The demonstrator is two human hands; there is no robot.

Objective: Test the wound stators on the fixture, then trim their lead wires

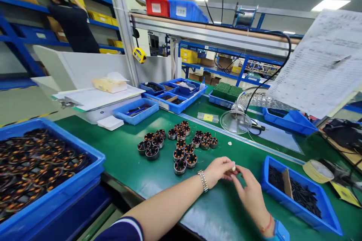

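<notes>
My left hand (219,172), with a metal bracelet at its wrist, meets my right hand (250,190) over the front of the green bench. A small whitish piece (233,167) shows at the fingertips where they come together. The fingers of both hands are pinched there; its exact kind is too small to tell. Beyond them another small white bit (230,143) lies on the bench. To the left stand several ring-shaped motor stators (180,154) with copper windings, in loose clusters, nearest to my left hand.
A blue bin (97,154) full of stators stands at the left. Right of my hands is a blue tray (329,199) with black pieces and a divider. Behind are a round clear disc (236,121), a tray of green blocks (227,92) and hanging paper (319,60). A person (72,22) stands by shelves.
</notes>
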